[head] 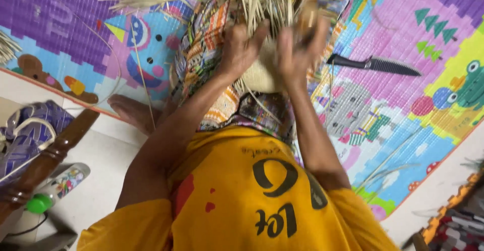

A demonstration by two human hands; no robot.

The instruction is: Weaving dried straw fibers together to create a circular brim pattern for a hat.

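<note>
Colourful play mat underlies a half-woven straw basket [262,74] at twelve o'clock, gripped by the left hand [241,49] and right hand [297,46]; it looks light, springy, best held by its woven base.

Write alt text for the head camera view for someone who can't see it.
Both hands, left hand and right hand, grip a partly woven straw piece with loose strips fanning upward. A black knife lies to the right on a colourful play mat.
</note>
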